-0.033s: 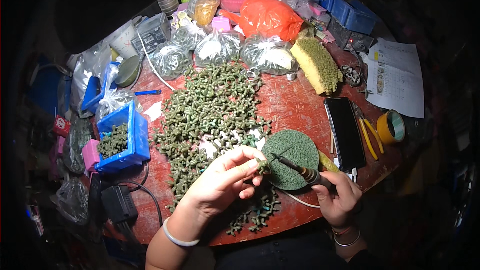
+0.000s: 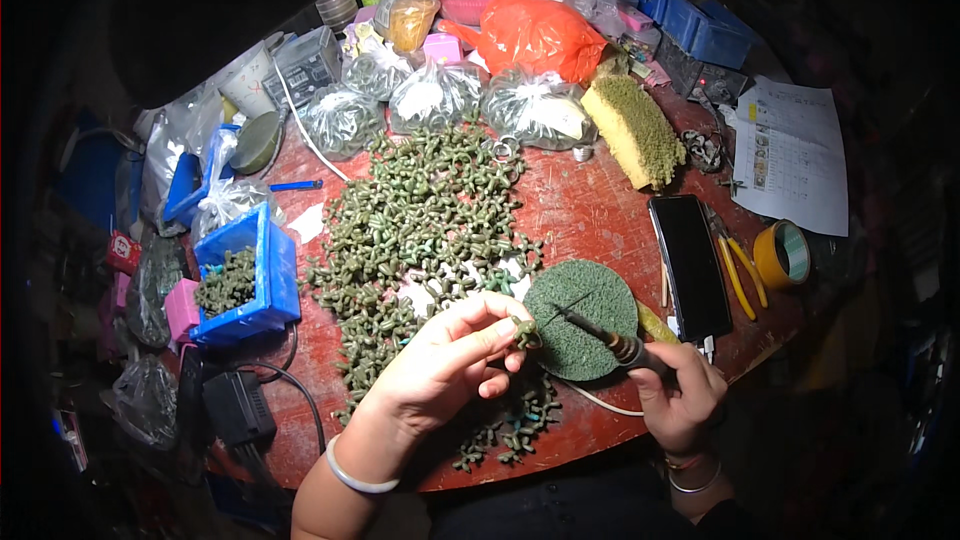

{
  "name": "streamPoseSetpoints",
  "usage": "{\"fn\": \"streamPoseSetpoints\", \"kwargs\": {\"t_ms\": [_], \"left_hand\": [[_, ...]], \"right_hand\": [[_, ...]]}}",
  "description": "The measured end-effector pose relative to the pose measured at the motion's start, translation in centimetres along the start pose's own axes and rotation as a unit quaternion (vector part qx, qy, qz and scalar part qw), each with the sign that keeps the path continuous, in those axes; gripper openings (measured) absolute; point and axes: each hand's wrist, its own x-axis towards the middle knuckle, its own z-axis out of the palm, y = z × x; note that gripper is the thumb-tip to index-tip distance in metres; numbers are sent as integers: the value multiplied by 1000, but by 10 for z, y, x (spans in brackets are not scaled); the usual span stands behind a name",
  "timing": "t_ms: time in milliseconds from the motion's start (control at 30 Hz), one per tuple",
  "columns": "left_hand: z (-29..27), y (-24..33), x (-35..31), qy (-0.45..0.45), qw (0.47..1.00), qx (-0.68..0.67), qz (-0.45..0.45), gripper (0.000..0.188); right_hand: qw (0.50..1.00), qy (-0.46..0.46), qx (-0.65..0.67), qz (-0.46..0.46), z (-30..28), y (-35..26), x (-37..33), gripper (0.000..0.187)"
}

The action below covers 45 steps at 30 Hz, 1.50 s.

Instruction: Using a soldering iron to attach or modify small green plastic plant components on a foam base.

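My left hand (image 2: 470, 345) pinches a small knobbly dark-green piece (image 2: 526, 333), wax-like in look, between thumb and fingertips. In my right hand (image 2: 682, 395) is an electric hot pen resembling a soldering iron (image 2: 630, 348), with a brown collar and a thin dark tip. That tip points left, a short way from the held piece and apart from it. Below it lies a round, rough green pad (image 2: 590, 290) with dark lines across its top. A wide heap of similar green pieces (image 2: 420, 210) spreads to the left and beyond my left hand; more lie under it.
At the left stand a blue bin (image 2: 275, 275) with green pieces and a black power adapter (image 2: 238, 407). Knotted clear bags (image 2: 435, 97) and a red bag (image 2: 540, 35) line the back. Rightward lie a phone (image 2: 690, 265), yellow-handled pliers (image 2: 740, 275), tape (image 2: 780, 252) and a yellow sponge-like block (image 2: 625, 130).
The hot pen's tip has shifted slightly to the right, away from the held piece. My left hand and the piece look the same.
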Motion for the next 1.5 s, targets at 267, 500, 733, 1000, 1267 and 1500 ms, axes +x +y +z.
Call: {"fn": "streamPoseSetpoints", "kwargs": {"t_ms": [267,500,733,1000,1267,1500], "left_hand": [[2,0,0,10,1000,-5,21,15],[0,-2,1,24,999,0,29,19],[-3,-2,0,5,999,27,16,18],[-1,-2,-1,7,1000,22,14,17],[-2,-2,0,2,1000,19,12,16],[-2,-3,0,6,1000,23,7,16]], "right_hand": [[986,-24,-159,41,-29,3,6,23],[987,-38,-147,61,-33,0,8,24],[999,-40,-16,9,-11,-3,1,24],[999,-52,4,2,-3,-4,2,24],[998,-57,4,10,-2,-5,3,24],[998,-63,-5,12,-3,-6,3,24]]}}
